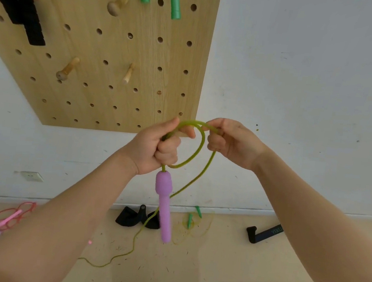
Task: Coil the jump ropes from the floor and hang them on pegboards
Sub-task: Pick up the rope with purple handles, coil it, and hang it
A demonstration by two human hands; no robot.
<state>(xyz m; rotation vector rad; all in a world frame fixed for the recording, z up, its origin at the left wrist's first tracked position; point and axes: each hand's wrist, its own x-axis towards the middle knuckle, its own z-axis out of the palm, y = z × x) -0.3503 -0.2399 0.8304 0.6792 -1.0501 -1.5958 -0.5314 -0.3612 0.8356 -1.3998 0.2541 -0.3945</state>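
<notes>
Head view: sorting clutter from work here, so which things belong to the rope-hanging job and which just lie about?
Job: green cord with purple handle, gripped by left hand and right hand; pegboard; pink rope on floor.
Lying about: black object; wall socket.

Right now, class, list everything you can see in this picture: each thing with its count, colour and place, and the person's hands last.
pegboard: one, light wood, on the white wall, upper left.
wooden pegs: four, pale wood, in the pegboard.
green handles: two, green, hanging at the pegboard's top.
black strap: one, black, hanging at upper left.
yellow-green rope: one, looped between the hands, trailing to the floor.
purple handle: one, lilac, dangling below the left hand.
pink rope: one, pink, on the floor at left.
yellow rope with green handles: one, on the floor by the wall.
black objects: at least two, on the floor by the wall.
wall socket: one, white, low left.
left hand: grips the rope.
right hand: pinches the rope.
</notes>
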